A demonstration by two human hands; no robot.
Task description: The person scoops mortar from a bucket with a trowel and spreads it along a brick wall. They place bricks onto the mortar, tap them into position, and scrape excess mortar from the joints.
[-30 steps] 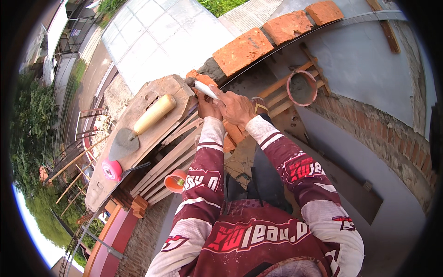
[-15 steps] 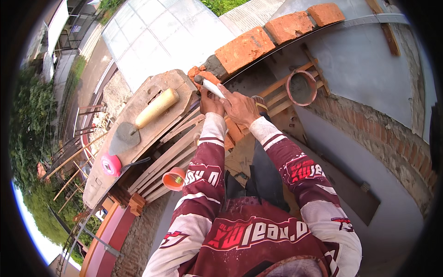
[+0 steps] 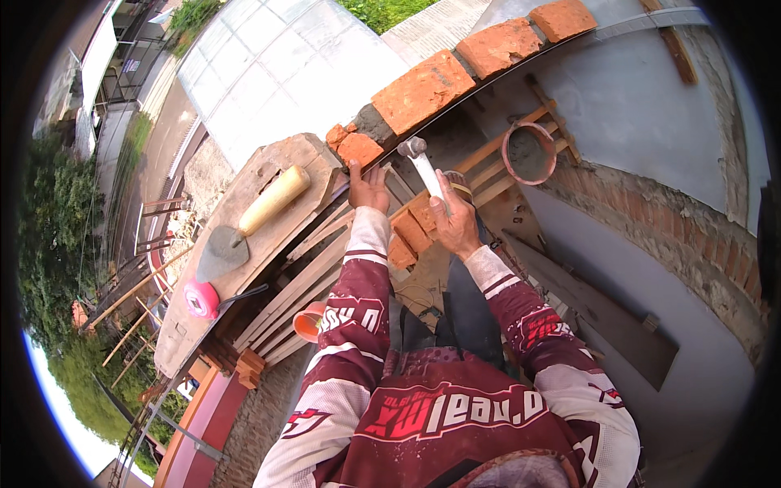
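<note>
My right hand [image 3: 457, 221] is wrapped round the white handle of a hammer [image 3: 425, 172]. Its grey head points away from me, just right of the brick row's near end. My left hand [image 3: 370, 190] has its fingers stretched out, with the tips at the inner edge of a broken orange brick piece [image 3: 359, 150]. Smaller broken brick [image 3: 336, 135] lies beside that piece. Grey mortar [image 3: 375, 124] fills the gap between them and a whole brick [image 3: 423, 91], which continues the row toward the far right.
Left of my hands, a wooden board [image 3: 191, 317] carries a trowel [image 3: 244, 228] and a pink round reel [image 3: 201, 299]. A mortar bucket [image 3: 530, 154] stands on wooden slats at right. Loose bricks [image 3: 412, 232] lie below my hands; an orange cup [image 3: 308, 322] is partly behind my left sleeve.
The hammer, earlier over the broken brick with both hands close together, has swung right and toward me in my right hand. My left hand stays by the brick, its fingers now in plain sight.
</note>
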